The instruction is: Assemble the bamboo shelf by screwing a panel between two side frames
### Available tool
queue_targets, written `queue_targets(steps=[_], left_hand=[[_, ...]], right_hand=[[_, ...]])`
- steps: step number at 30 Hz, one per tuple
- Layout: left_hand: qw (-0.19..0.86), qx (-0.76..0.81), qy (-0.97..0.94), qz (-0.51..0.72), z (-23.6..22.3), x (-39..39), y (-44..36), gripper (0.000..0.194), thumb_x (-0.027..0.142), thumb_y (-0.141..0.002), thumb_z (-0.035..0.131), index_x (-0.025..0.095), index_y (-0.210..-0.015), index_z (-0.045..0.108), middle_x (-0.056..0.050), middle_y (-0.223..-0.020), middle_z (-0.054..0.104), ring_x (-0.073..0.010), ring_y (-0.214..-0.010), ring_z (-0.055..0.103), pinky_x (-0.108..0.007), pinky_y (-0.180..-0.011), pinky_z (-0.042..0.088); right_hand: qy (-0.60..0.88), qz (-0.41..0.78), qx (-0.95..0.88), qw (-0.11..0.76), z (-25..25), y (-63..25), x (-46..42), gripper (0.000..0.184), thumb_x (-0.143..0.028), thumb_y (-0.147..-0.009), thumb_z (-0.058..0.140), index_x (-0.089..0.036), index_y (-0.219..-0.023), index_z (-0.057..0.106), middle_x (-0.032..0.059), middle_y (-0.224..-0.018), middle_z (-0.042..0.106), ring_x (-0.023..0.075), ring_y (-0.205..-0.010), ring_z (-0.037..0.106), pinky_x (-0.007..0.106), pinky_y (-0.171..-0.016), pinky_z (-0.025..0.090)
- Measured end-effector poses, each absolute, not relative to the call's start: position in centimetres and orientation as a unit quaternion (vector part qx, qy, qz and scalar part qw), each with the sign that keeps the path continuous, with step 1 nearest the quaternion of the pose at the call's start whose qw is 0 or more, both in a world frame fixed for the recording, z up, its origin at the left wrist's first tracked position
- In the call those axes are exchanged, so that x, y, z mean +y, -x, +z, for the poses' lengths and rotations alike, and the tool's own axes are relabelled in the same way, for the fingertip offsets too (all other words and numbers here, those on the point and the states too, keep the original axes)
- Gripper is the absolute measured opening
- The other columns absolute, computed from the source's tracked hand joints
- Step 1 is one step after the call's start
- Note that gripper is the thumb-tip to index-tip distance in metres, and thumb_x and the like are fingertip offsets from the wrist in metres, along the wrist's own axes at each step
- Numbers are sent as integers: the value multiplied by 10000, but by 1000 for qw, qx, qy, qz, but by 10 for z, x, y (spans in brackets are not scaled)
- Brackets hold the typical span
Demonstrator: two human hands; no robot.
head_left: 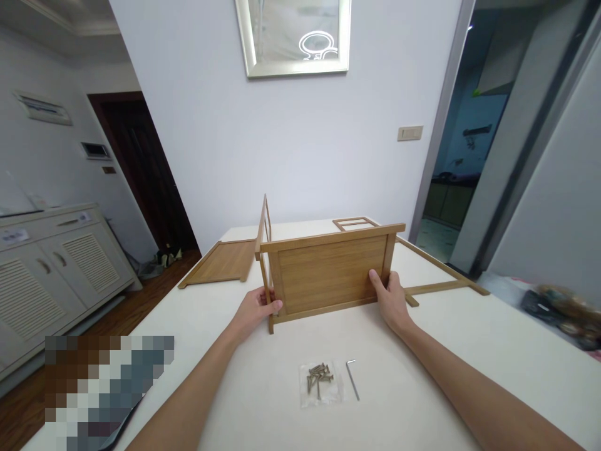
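Wooden panel: stands on its long edge around the desk's middle, long axis running left edge to right edge, right end slightly nearer the far edge; its broad face points at you.
Left hand: your fingers pinch the slim frame at the panel's left end, probably to hold that corner together.
Right hand: your thumb presses the panel's front, fingers behind, likely steadying it upright.
Slim frame: upright, running back toward the far edge.
Screw bag, bent key: between your forearms, apparently for easy reach.
Loose panel: flat by the left edge, seemingly out of your way.
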State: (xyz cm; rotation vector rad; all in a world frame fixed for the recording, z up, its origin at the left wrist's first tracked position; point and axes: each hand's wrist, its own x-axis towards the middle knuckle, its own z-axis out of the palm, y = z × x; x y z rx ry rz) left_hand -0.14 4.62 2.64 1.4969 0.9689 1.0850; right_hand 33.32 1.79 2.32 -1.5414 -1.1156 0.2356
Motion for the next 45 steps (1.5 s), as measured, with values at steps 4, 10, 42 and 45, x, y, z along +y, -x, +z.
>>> queue_targets(steps=[4, 10, 42, 45], left_hand=[[447, 442, -614, 477, 39, 41, -7, 599, 390, -580, 834, 176, -1068, 559, -84, -1050, 647, -241, -970, 614, -368, -863, 485], [160, 557, -597, 556, 48, -9, -18, 469, 399, -612, 786, 226, -982, 556, -27, -923, 553, -236, -874, 536, -383, -808, 449], [389, 419, -702, 425, 20, -46, -53, 116, 263, -812, 578, 204, -767, 666, -22, -727, 642, -162, -687, 574, -276, -650, 442], [452, 458, -574, 506, 22, -28, -33, 204, 388, -773, 624, 185, -782, 639, 10, -602, 589, -135, -524, 534, -255, -516, 412]], right_hand=[[658, 98, -476, 575, 24, -333, 17, 433, -673, -807, 495, -252, -850, 403, -16, -788, 521, 208, -737, 478, 343, -662, 375], [659, 102, -472, 577, 23, -333, 17, 434, -672, -802, 504, -251, -867, 418, -6, -818, 533, 213, -751, 484, 348, -670, 376], [663, 80, -469, 578, 23, -335, 17, 456, -690, -794, 514, -258, -761, 372, -57, -680, 429, 183, -673, 428, 331, -639, 345], [663, 82, -468, 578, 23, -336, 17, 464, -696, -790, 519, -259, -753, 367, -58, -672, 427, 184, -667, 425, 333, -637, 342]])
